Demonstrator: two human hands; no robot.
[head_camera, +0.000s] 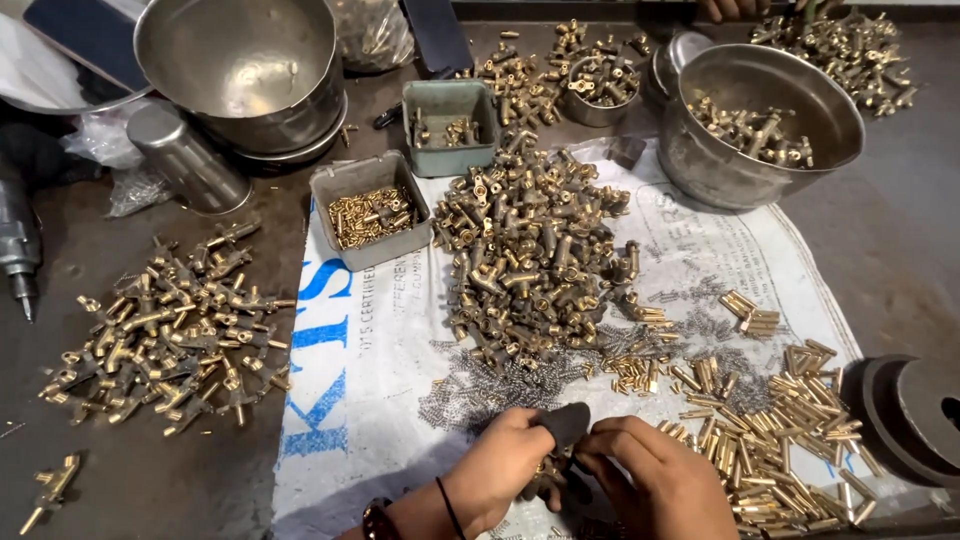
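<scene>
Low in the frame's centre, both hands meet: the left hand (505, 462) and right hand (655, 475) together clasp a small brass fitting (548, 472) under a dark tool (566, 424), just below the springs (480, 385).

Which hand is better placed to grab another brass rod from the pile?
Right, probably. The right hand sits beside the brass rod pile on the sack's right edge. The left hand is on the far side, nearer the small springs. Both hands are busy on a dark fitting.
</scene>
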